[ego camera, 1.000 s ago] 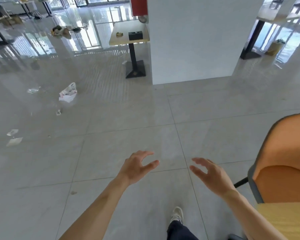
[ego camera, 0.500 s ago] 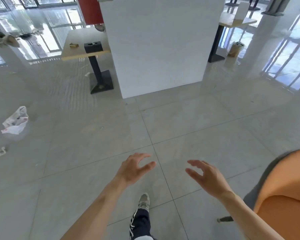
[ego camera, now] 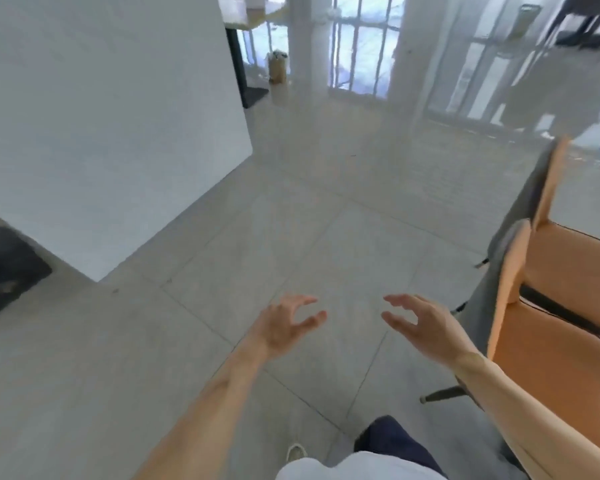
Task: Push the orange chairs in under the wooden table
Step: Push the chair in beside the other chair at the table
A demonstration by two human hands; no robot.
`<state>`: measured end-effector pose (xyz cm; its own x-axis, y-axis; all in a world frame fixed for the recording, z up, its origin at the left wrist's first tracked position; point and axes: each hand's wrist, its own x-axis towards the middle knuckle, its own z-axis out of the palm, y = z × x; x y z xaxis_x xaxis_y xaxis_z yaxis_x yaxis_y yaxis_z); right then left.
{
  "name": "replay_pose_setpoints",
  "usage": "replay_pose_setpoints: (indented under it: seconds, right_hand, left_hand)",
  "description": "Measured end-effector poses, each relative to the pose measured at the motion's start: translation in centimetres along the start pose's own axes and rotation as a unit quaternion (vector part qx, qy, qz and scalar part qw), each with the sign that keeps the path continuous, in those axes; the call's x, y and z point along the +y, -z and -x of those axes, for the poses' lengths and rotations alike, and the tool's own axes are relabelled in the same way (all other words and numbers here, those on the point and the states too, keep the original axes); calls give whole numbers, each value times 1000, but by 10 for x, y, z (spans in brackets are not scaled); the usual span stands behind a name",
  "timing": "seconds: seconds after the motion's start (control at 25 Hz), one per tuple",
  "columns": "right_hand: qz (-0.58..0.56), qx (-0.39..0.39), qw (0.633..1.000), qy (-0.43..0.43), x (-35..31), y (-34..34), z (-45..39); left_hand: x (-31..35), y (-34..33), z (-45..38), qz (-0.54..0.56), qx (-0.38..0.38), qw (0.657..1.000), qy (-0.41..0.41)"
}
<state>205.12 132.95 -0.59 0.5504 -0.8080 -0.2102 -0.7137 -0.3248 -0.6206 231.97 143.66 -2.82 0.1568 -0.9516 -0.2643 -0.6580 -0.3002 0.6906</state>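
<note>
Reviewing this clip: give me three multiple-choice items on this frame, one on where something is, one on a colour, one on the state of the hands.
1. Where is the orange upholstered chair with grey back?
A. right of both hands
B. left of both hands
C. between the hands

2. What colour is the large block-shaped pillar?
A. red
B. white
C. black

3. What are the left hand and right hand doing?
A. gripping the chair
B. open, holding nothing
C. pressing the pillar

Answers: 1 A, it stands at the right edge. 2 B, its faces are plain white. 3 B, fingers spread over bare floor.
</note>
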Motion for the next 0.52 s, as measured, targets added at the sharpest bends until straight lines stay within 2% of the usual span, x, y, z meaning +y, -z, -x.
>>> replay_pose_setpoints:
  seconds: [0.16,0.28,0.52]
  right_hand:
    - [-48,87,991,-93,51,35,-19]
    - [-108,166,970,-137,102,62,-36]
    - [-150,252,926,-240,182,116,-68]
  left_hand:
    - [48,-13,-116,-26,-92,992,-87]
    - [105,-40,-199,-49,-159,974,-153]
    - [228,-87,-337,-159,-269,916,-253]
